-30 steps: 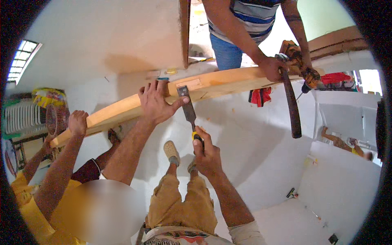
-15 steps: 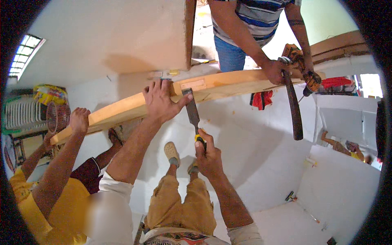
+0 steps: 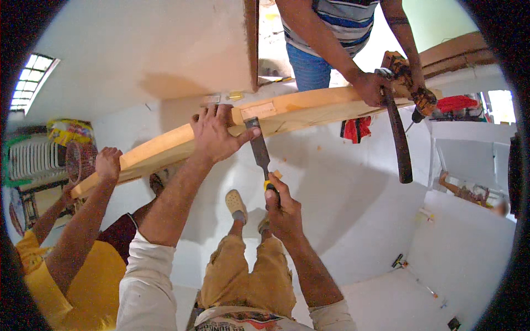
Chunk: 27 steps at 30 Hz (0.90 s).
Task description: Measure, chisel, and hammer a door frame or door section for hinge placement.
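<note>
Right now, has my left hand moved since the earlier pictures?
No: against the brown doorway edge, your left hand shows no clear shift, thumb still on the chisel.

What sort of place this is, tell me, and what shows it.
Probably a room in a house used as a makeshift work area: a barred window in a plain wall, a long wooden panel with a chisel set against it, and a power drill.

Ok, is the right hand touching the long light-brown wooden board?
Apart: the head view shows a clear gap between right hand and board, spanned by the flat grey metal chisel.
</note>
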Available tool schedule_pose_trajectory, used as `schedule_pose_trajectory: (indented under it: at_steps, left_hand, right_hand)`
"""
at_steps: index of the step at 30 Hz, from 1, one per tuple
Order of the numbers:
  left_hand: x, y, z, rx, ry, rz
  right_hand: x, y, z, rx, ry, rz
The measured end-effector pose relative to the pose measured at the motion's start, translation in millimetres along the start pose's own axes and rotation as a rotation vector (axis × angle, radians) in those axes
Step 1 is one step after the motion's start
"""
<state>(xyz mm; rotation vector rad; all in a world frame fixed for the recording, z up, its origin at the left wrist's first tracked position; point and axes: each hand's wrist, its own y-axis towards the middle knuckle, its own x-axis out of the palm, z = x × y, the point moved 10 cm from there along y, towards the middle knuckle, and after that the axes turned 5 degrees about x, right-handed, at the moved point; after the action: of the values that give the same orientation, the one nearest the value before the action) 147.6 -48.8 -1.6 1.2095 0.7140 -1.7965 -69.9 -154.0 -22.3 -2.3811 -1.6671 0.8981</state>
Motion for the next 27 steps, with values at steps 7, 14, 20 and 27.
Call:
schedule_pose_trajectory:
  at_steps: [7,14,20,27]
  left_hand:
    - [-10,-3,4,0.07,-0.003,0.135]
    - [-7,-3,1,0.041,-0.022,0.115]
    - [-7,1,4,0.038,-0.025,0.004]
    - [-3,-91,110,0.94,-0.199,-0.088]
  right_hand:
    - [6,2,8,0.019,-0.027,-0.005]
    - [3,7,-6,-0.077,0.047,0.0]
    - [-2,4,-15,-0.084,0.087,0.029]
    - [-5,3,0,-0.058,0.094,-0.008]
